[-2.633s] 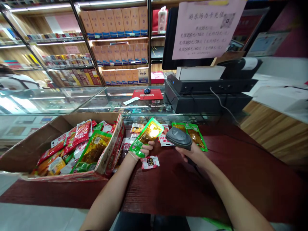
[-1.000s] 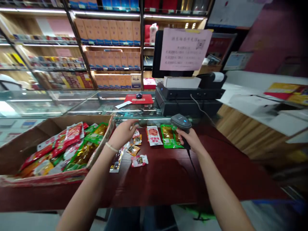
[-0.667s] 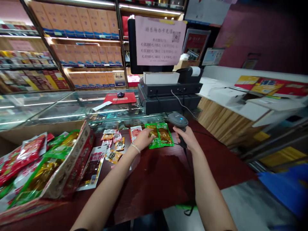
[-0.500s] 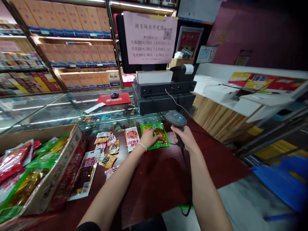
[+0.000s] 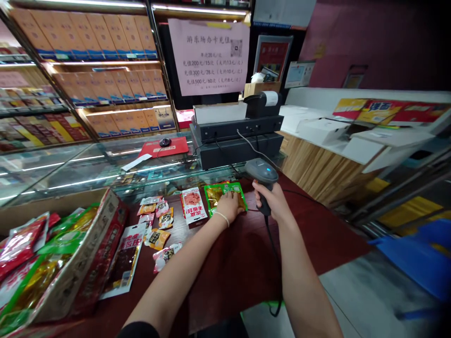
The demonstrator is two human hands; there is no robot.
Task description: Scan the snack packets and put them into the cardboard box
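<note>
My right hand (image 5: pixel 273 201) grips the handle of a dark grey barcode scanner (image 5: pixel 262 170), held upright above the dark red counter (image 5: pixel 232 263), its cable trailing down toward me. My left hand (image 5: pixel 229 205) lies flat with fingers stretched on a green snack packet (image 5: pixel 220 191) lying on the counter. A red and white snack packet (image 5: pixel 192 212) lies just left of the green one. Several small packets (image 5: pixel 160 220) are scattered further left.
A cardboard box (image 5: pixel 70 277) full of red and green packets sits at the left. A large packet (image 5: pixel 125 260) leans beside it. Behind are a glass display case (image 5: pixel 88 169), a black cash register (image 5: pixel 236 136) with a receipt printer (image 5: pixel 262 102), and stocked shelves (image 5: pixel 105 80).
My left hand put the green packet down among the others and now rests flat on it. The scanner swung up to an upright hold. My view turned to the right.
</note>
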